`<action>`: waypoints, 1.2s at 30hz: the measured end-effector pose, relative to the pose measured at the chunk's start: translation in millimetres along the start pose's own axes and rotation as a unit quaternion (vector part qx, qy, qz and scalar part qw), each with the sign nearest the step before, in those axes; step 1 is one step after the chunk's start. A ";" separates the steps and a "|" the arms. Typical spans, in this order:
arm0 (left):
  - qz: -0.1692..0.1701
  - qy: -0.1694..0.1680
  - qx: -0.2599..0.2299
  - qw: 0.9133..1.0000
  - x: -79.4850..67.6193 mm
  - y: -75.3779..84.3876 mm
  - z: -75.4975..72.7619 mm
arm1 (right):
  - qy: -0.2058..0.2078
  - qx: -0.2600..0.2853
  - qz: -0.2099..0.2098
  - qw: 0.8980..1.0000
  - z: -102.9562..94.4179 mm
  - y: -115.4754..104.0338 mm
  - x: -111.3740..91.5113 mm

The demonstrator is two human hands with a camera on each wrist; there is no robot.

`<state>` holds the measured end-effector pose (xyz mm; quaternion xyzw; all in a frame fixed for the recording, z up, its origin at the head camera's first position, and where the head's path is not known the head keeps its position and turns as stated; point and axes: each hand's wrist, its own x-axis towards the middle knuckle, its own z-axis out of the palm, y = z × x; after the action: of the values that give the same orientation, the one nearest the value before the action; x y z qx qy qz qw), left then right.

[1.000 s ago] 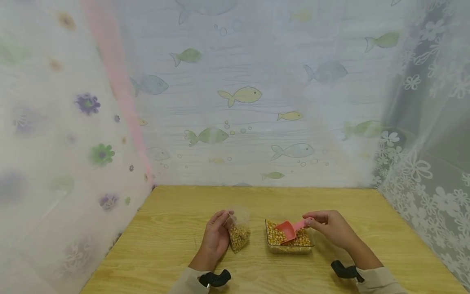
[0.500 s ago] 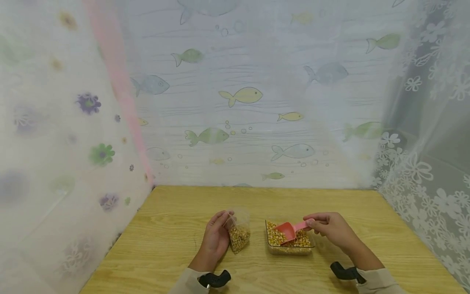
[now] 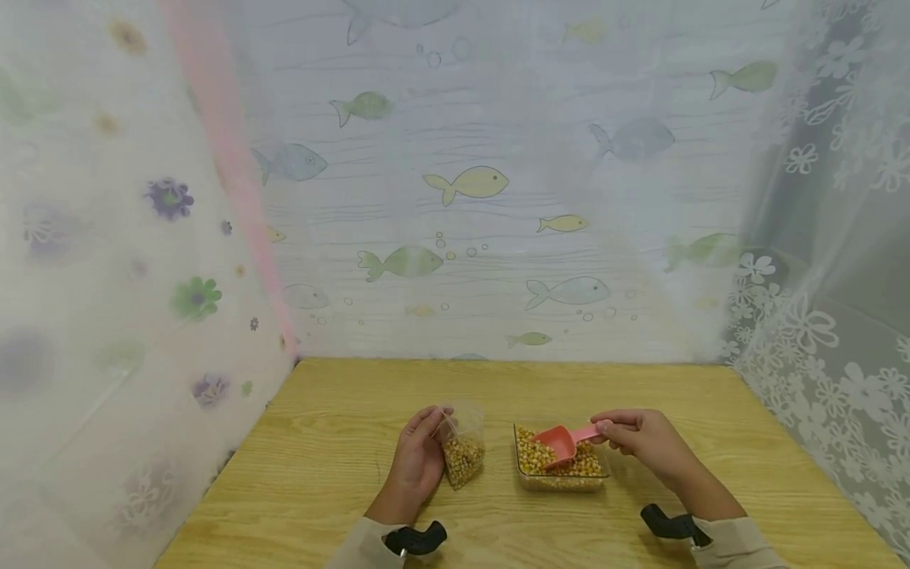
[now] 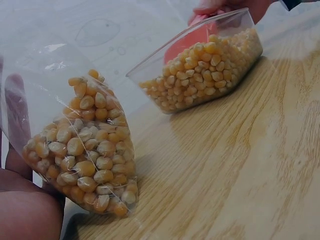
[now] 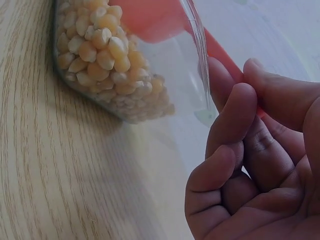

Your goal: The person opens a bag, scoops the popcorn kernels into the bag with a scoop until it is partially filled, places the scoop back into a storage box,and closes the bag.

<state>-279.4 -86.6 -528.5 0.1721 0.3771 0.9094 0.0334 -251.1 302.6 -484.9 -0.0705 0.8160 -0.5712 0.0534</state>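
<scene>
My left hand (image 3: 419, 460) holds a clear plastic bag (image 3: 464, 454) by its upper edge, between thumb and fingers. Corn kernels (image 4: 95, 155) fill the bag's lower part, which stands close to or on the table. To its right is a clear rectangular container (image 3: 562, 483) of yellow corn kernels (image 4: 200, 75). A pink scoop (image 3: 558, 445) lies in the container with its bowl among the kernels. My right hand (image 3: 647, 444) pinches the scoop's handle (image 5: 225, 57) at the container's right rim. In the right wrist view, the container wall partly covers the scoop bowl.
Both things stand on a light wood-grain table (image 3: 327, 411). Behind it hangs a pale curtain (image 3: 469, 308) with fish prints, and flowered sheets (image 3: 142, 316) hang at both sides. Black wrist mounts (image 3: 415, 540) sit at both cuffs.
The scoop has shifted very slightly to the right in the container, with the right hand on its handle. The left hand and the bag stay in place.
</scene>
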 end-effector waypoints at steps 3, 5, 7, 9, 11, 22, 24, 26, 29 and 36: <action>0.000 -0.001 0.003 1.000 0.1 0.4 -0.1 | -0.003 0.016 0.003 1.000 -1.8 1.9 -0.4; 0.000 0.003 0.005 1.000 0.0 0.7 0.3 | -0.007 0.029 0.006 1.000 -2.9 3.6 -0.8; -0.001 0.002 0.010 1.000 -0.2 0.9 0.2 | -0.013 0.044 0.006 0.999 -4.1 5.5 -1.0; -0.003 -0.002 0.011 1.000 -0.4 1.2 0.0 | -0.020 0.059 0.004 0.998 -5.3 7.4 -0.9; -0.005 -0.006 0.010 1.000 -0.7 1.7 0.0 | -0.029 0.072 -0.001 0.997 -6.5 9.2 -0.7; -0.007 0.001 0.013 1.000 -1.0 1.6 1.7 | -0.042 0.126 0.006 0.991 -8.9 11.9 -1.6; -0.005 0.001 0.013 1.000 -1.0 1.2 2.4 | -0.040 0.134 0.010 0.990 -9.3 12.0 -1.7; -0.004 -0.001 0.014 1.000 -1.1 1.0 3.2 | -0.038 0.142 0.012 0.989 -9.7 12.1 -1.5; -0.004 -0.002 0.017 1.000 -0.9 0.9 4.1 | -0.033 0.152 0.014 0.988 -10.2 10.2 -1.6; -0.003 0.006 0.025 1.000 -1.3 0.9 5.4 | -0.035 0.190 -0.002 0.981 -9.3 -0.4 -4.3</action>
<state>-276.3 -83.9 -524.7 0.1664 0.4006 0.9005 0.0300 -248.4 311.9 -481.3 -0.0806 0.6900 -0.7133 0.0934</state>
